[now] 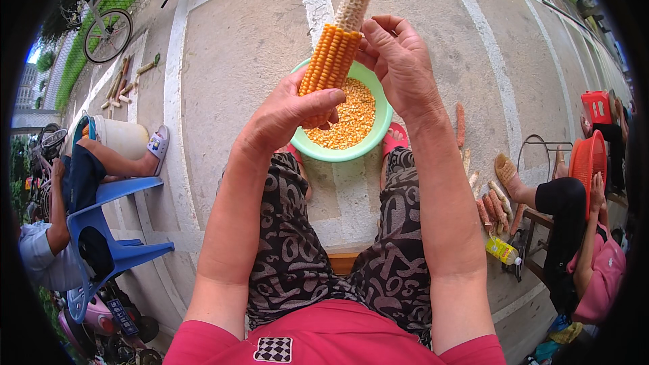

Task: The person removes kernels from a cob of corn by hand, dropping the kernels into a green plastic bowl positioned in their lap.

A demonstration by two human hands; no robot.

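My left hand (299, 106) is wrapped around the lower part of a dried corn cob (332, 58), held slanting above the basin. Orange kernels cover its lower part, while the upper end is bare and pale. Beside the edge where kernels give way to bare cob is my right hand (398, 61), thumb and forefinger close together; whether something is between them cannot be told. Below both hands a light green plastic basin (384, 129) rests between my feet, with loose corn kernels (355, 116) in it.
Stripped cobs (494, 208) and a yellow-labelled bottle (503, 251) lie at right. A seated person (590, 263) there holds a red basket (588, 159). At left, another person sits on a blue plastic chair (109, 243) near a white bucket (124, 137). A bicycle (108, 35) stands upper left.
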